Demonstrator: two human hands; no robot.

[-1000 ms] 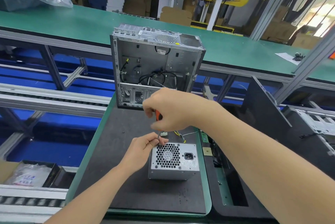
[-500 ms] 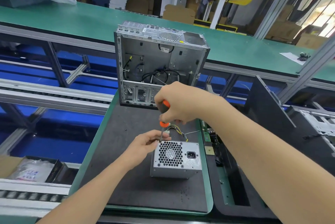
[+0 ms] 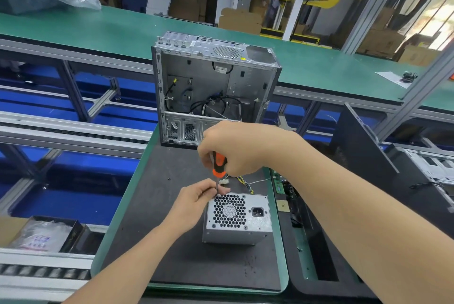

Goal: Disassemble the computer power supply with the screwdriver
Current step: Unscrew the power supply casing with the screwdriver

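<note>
Green-edged worktop (image 3: 115,215) with a dark mat carries everything; at its far end an opened, mostly gutted computer case (image 3: 213,87) stands upright with loose black cables inside, well clear of the hands. Nearer, on the mat, sits the power supply (image 3: 237,219), honeycomb fan grille and power socket facing up toward the camera, its yellow/black wire bundle (image 3: 242,180) trailing off the far side. Step in hand looks like undoing a screw at the top-left corner of the grille face: right hand (image 3: 235,148), grip closed round the orange-and-black handle of the screwdriver (image 3: 218,164), shaft pointing down at that corner. Left hand (image 3: 194,201), grip pinched on the shaft near the tip, steadying it; the tip and screw head are hidden by the fingers, so seating can't be confirmed. Next move likely calls for downward pressure, shaft kept square to the screw, turning to loosen, left hand ready to catch the screw. Other corner screws on the face appear still in. In the way: the wire bundle and a white connector (image 3: 224,181) lie just behind the working corner, may snag. Small dark speck (image 3: 169,178) on the mat, possibly a loose screw, can't tell. A second dark tray (image 3: 319,254) sits right of the worktop, not obstructing.
</note>
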